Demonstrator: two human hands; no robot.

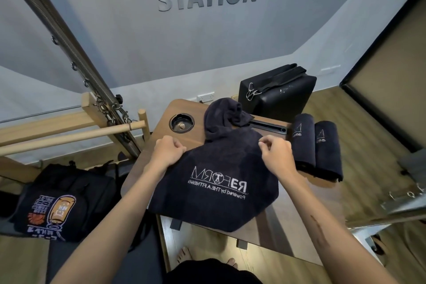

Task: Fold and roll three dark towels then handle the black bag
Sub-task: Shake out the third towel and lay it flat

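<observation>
Head view: both hands, left hand [167,148] and right hand [275,152], pinch the far edge of a dark towel [214,182] spread on the desk [161,131], beside two rolled towels [315,145].

Even, soft indoor light with faint shadows — wide-angle bending at the edges, slight overall softness.

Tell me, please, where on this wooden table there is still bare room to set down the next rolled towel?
Bare wood shows on the table around the round recess, left of the crumpled towel. The middle is covered by the logo towel, gripped by the left hand and right hand. The right edge is crowded by two rolled towels.
</observation>
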